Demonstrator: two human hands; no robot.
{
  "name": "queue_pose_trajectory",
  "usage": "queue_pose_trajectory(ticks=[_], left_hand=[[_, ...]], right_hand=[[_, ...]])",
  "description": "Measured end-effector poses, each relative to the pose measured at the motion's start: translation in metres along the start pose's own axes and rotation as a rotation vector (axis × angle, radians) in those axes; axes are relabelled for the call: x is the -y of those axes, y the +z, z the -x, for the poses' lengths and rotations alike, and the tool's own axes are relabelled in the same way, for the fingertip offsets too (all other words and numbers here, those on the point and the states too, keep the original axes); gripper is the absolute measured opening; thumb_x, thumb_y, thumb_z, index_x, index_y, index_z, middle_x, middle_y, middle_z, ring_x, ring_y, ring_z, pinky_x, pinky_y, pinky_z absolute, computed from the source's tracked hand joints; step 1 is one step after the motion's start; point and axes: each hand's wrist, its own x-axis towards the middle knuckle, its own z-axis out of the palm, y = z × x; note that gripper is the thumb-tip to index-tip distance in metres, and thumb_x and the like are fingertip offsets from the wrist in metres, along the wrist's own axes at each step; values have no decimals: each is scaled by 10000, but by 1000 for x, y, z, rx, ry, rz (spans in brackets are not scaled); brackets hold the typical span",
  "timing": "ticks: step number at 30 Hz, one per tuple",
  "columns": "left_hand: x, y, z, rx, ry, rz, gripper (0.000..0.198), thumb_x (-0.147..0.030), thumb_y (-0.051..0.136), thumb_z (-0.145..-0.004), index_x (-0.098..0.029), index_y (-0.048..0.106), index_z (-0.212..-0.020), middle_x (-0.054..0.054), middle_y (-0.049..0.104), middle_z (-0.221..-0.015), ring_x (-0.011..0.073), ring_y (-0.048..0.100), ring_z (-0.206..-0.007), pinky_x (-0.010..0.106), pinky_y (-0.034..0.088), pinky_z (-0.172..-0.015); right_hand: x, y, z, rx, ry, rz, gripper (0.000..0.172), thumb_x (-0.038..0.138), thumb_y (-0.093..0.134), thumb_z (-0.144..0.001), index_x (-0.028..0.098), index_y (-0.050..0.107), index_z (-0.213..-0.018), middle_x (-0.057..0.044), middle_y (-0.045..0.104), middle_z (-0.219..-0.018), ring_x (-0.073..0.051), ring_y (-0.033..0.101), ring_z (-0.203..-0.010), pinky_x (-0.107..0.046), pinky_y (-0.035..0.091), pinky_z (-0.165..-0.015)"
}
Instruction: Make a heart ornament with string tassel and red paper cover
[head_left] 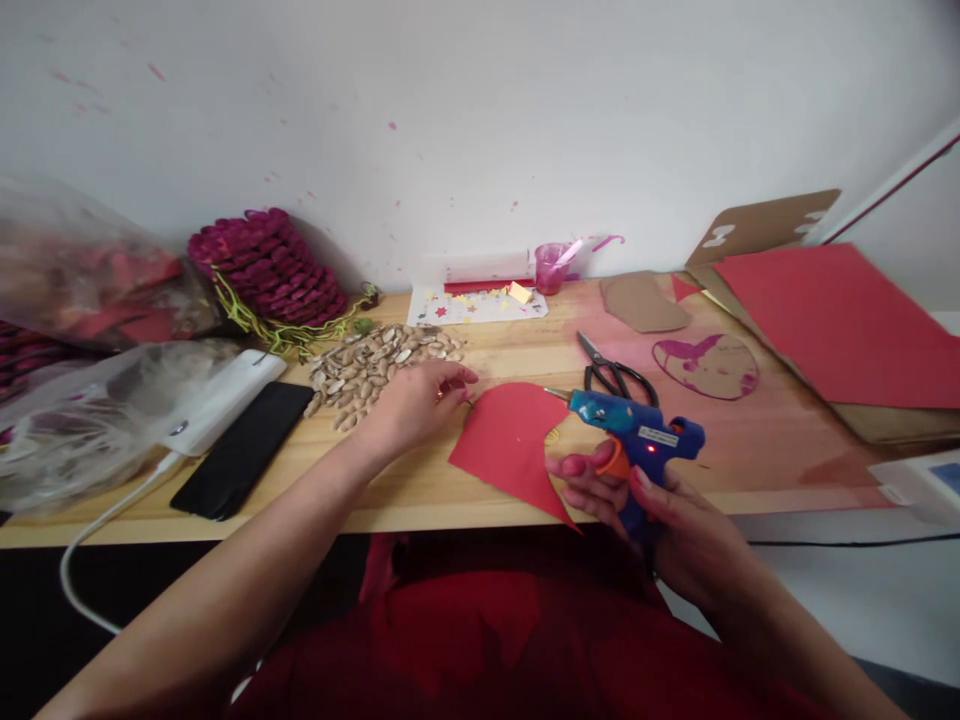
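My right hand (637, 500) is wrapped round the handle of a blue glue gun (637, 430), whose lit red light shows on its side. The gun's metal nozzle points left, over the upper right edge of a cut red sheet (510, 440) lying near the table's front edge. At the sheet's upper left edge is my left hand (424, 400), its fingers bent and close together; whether anything small is between them is too small to tell. A pile of pistachio shells (367, 370) lies just beyond and left of that hand.
Black scissors (615, 375) lie behind the gun, near cardboard pieces (709, 368). Red sheets (847, 325) are at the right. A phone (244, 450), a white power strip (232, 400) and plastic bags (90, 430) lie left. Behind stand a magenta shell-covered object (266, 265) and a pink cup (550, 270).
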Motion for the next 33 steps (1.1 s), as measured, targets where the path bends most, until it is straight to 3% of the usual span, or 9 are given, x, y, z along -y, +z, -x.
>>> queue_pose_trajectory(ticks=[4, 9, 18, 22, 27, 33], left_hand=[[-8, 8, -13, 66, -18, -2, 254, -281, 646, -858, -192, 711, -1087, 61, 731, -1022, 207, 662, -876, 312, 497, -819], [-18, 16, -34, 188, -14, 11, 503, -381, 813, -728, -178, 652, -1160, 68, 698, -1012, 227, 654, -890, 310, 489, -780], [-28, 19, -55, 304, 128, -86, 418, -327, 869, -667, -200, 694, -1024, 36, 682, -918, 230, 623, -886, 308, 458, -783], [-29, 19, -49, 236, 182, -123, 387, -289, 876, -666, -188, 682, -986, 43, 663, -953, 242, 613, -944, 329, 469, -830], [-38, 23, -27, 131, 286, -129, 274, -161, 784, -762, -180, 627, -986, 46, 657, -1002, 222, 637, -941, 334, 499, -853], [-44, 38, 7, -49, 382, -320, 215, -92, 554, -918, -202, 609, -1095, 44, 681, -1041, 188, 682, -761, 290, 524, -618]], right_hand=[[-2, -1, -1, 45, 41, -57, 269, 434, 715, -886, 246, 701, -1078, -126, 732, -1234, -312, 639, -1247, -532, 421, -1133], [-2, 2, -1, 87, 71, -99, 234, 406, 682, -916, 240, 703, -1080, -119, 731, -1228, -302, 629, -1262, -529, 412, -1136], [-2, 3, -2, 143, 111, -168, 240, 406, 694, -906, 226, 697, -1065, -118, 740, -1182, -289, 627, -1262, -496, 434, -1112], [6, 1, -3, 99, 55, -174, 212, 405, 710, -898, 239, 702, -1031, -75, 757, -1078, -257, 680, -1173, -395, 533, -992], [28, -8, -6, -15, -2, -84, 228, 395, 754, -863, 237, 711, -1023, -35, 744, -922, -198, 745, -919, -254, 582, -737], [47, -12, -14, -123, -18, 73, 261, 387, 780, -839, 222, 685, -1017, -20, 704, -829, -158, 712, -778, -216, 551, -627]])
